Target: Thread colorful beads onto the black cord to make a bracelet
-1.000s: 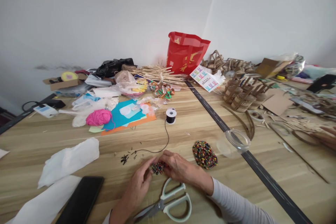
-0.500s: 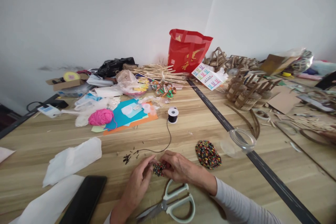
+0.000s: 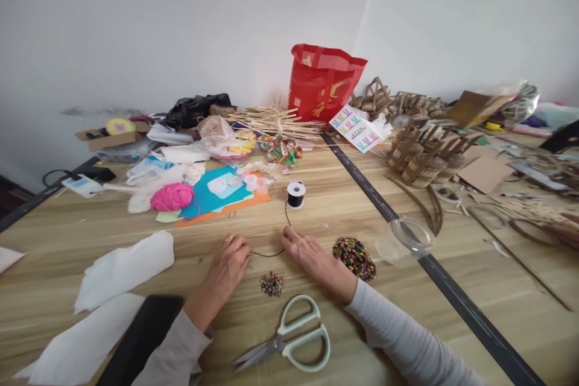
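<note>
A: Hands first, go.

B: My left hand [image 3: 228, 265] is palm down on the bench [image 3: 316, 217], fingers [image 3: 242, 251] curled at the end of the black cord [image 3: 271, 253]. Pinching it or only touching it, can't tell. My right hand [image 3: 307, 253] is flat too, fingers [image 3: 289, 236] loosely together on the same cord, near where it bends up toward the spool. Grip not visible there either.

A: Beaded piece?

B: Small beaded cluster [image 3: 272, 284] lies on the bench between my wrists, apart from both hands, nobody holding it.

A: Around that?

B: Scissors [image 3: 289, 344] just below the cluster, handles to the right. Pile of loose coloured beads [image 3: 354, 257] just right of my right hand. Black cord spool [image 3: 295, 194] upright, farther back, cord running from it to my hands. Clear round lid [image 3: 411, 235] right of the beads, beside the dark strip.

A: Left side?

B: White tissue sheets [image 3: 124, 268], dark phone [image 3: 136, 341] by my left sleeve. Pink yarn ball [image 3: 172, 196] farther back, red bag [image 3: 323, 81] against the wall.
</note>
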Motion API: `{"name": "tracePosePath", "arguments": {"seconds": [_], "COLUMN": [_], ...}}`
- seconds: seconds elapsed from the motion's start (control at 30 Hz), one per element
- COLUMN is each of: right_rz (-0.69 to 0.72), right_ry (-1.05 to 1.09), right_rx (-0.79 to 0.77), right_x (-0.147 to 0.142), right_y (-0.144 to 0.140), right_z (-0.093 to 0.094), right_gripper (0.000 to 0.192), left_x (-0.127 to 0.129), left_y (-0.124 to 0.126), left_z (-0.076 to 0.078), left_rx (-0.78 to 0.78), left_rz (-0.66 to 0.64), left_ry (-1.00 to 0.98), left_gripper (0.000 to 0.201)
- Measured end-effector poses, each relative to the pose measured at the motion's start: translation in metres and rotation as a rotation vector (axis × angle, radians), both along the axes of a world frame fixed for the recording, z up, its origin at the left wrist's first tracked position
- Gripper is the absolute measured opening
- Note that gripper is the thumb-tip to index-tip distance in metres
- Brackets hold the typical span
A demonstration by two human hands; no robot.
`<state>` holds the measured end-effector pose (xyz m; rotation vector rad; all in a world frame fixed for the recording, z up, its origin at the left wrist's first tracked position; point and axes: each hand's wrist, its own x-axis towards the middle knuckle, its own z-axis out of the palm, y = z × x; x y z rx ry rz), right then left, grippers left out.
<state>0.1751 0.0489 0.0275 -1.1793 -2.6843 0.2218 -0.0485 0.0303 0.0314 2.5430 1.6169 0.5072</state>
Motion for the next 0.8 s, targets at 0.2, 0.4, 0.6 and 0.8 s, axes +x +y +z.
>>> {"name": "tracePosePath", "arguments": {"seconds": [0.2,0.4,0.6,0.8], "right_rz": [0.004,-0.01,0.028,0.073], "right_ry": [-0.074,-0.062,0.332,0.477], "right_rx": [0.113,0.03,-0.098,-0.115], "right_x": [0.0,0.003,0.003,-0.007], "right_y": [0.002,0.01,0.016,0.007], "right_z": [-0.007,-0.001,0.008,0.018], "right_gripper": [0.022,0.016,0.007,0.01], "left_x": [0.006,0.006,0.013,0.032], "left_y": [0.012,0.011,0.002,-0.001], "left_z": [-0.008,-0.008,0.007,0.017], "left_rx": [-0.071,-0.079,-0.181,-0.429], "left_rz": [-0.092,-0.078,0.128,0.037], "left_ry": [0.031,-0.035,-0.369,-0.587], "left_gripper": [0.028,0.023,0.027,0.047]}}
